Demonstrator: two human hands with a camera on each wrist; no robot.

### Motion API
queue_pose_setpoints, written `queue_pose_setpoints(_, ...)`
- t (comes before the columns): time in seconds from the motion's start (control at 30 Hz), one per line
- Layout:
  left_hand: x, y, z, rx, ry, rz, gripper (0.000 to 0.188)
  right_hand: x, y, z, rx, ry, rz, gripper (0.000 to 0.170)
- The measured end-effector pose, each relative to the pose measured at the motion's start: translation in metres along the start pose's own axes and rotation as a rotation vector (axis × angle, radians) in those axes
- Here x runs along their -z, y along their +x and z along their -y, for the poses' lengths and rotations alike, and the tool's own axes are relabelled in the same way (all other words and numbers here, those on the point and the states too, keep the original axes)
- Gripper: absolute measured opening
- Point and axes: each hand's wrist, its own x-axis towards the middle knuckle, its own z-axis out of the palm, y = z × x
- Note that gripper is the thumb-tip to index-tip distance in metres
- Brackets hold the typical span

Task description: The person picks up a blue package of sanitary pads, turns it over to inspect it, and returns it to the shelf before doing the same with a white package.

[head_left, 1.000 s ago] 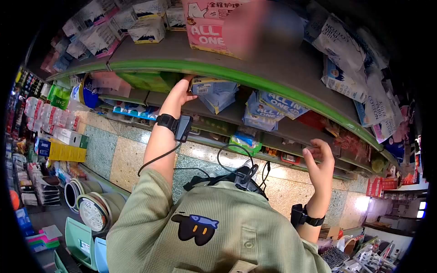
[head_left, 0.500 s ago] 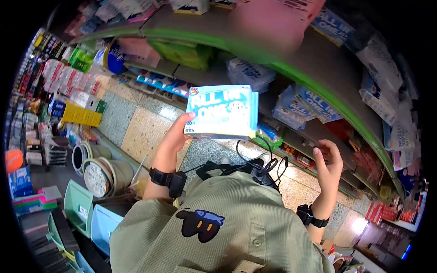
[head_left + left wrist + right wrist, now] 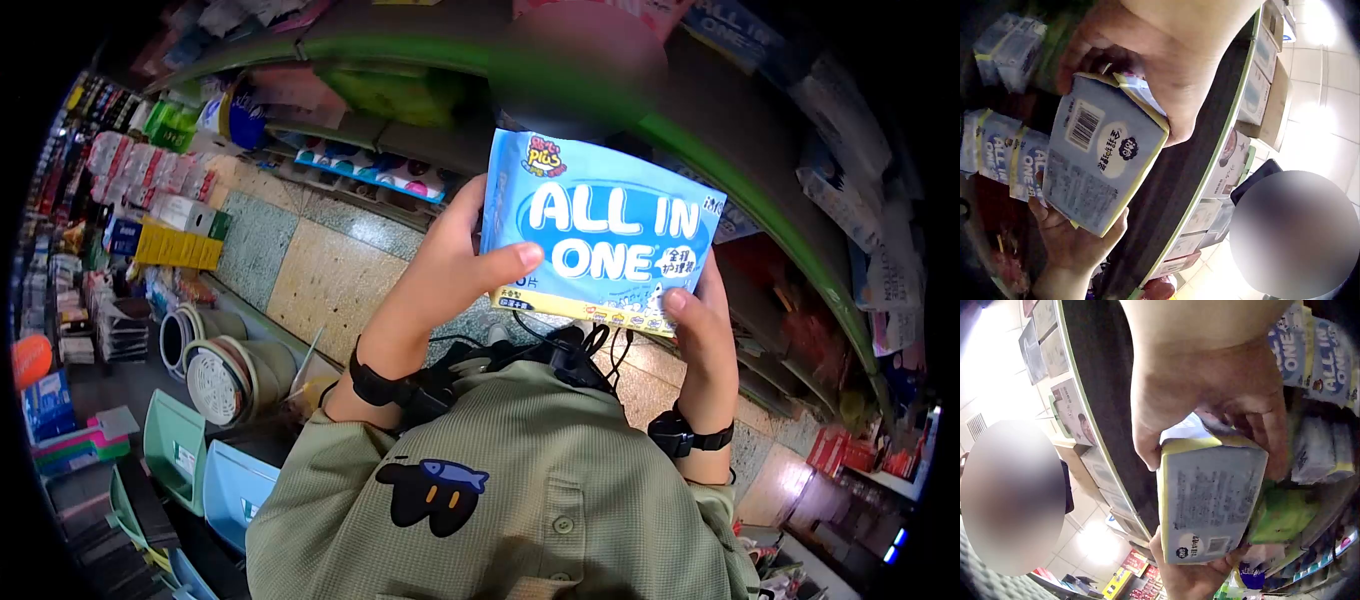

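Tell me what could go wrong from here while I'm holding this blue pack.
The blue pack is gripped at its two ends, above the tiled floor; if the left hand or the right hand loosens, it might tip or fall. Both thumbs lie on its printed front, so a hard squeeze could dent it. Lifting it carelessly might knock the green shelf edge.

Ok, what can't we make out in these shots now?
- Blue pack, head view: lettering at lower left, partly behind the left hand's thumb.
- Back print, both wrist views: too small and blurred.
- Pack's contents, all views: wrapper hides them.
- Pink pack, head view: cut by top edge, partly behind a blurred patch.
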Motion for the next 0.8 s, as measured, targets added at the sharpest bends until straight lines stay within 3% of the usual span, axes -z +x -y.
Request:
queue_pose_setpoints(0.13, -0.009, 0.011, 0.005, -0.066, 0.114, 0.132, 0.085, 0.032, -0.017, -0.013, 0.036, -0.082, -0.028, 0.091)
queue_pose_setpoints(0.2, -0.006, 0.017, 0.01, -0.319, 0.404, 0.225, 0.085, 0.04, -0.03, -0.018, 0.033, -0.169, -0.052, 0.1)
queue_pose_setpoints(0.27, -0.011, 0.028, 0.008, -0.579, 0.576, 0.355, 0.082, 0.047, -0.031, -0.017, 0.422, -0.675, -0.103, 0.095)
queue_pose_setpoints(0.3, -0.014, 0.031, 0.011, -0.657, 0.605, 0.325, 0.08, 0.047, -0.029, -0.016, 0.655, -0.776, -0.166, 0.092)
queue_pose_setpoints(0.33, -0.015, 0.033, 0.016, -0.739, 0.636, 0.287, 0.078, 0.048, -0.032, -0.019, 0.74, -0.797, -0.231, 0.08)
queue_pose_setpoints(0.37, -0.017, 0.034, 0.02, -0.823, 0.666, 0.245, 0.077, 0.044, -0.035, -0.021, 0.798, -0.811, -0.304, 0.05)
queue_pose_setpoints(0.4, -0.019, 0.031, 0.023, -0.791, 0.664, 0.2, 0.071, 0.051, -0.036, -0.024, 0.919, -0.885, -0.337, 0.054)
queue_pose_setpoints(0.47, -0.021, 0.027, 0.026, -0.666, 0.602, 0.216, 0.067, 0.058, -0.046, -0.035, 0.866, -0.594, -0.397, 0.054)
queue_pose_setpoints(0.5, -0.019, 0.027, 0.029, -0.7, 0.614, 0.225, 0.062, 0.059, -0.05, -0.037, 0.851, -0.443, -0.427, 0.055)
queue_pose_setpoints(0.6, -0.015, 0.025, 0.035, -0.807, 0.662, 0.25, 0.05, 0.051, -0.052, -0.044, 1.013, -0.482, -0.459, 0.059)
queue_pose_setpoints(0.8, -0.014, 0.025, 0.023, -1.024, 0.75, 0.254, 0.039, 0.05, -0.06, -0.045, 0.911, -0.356, -0.411, 0.06)
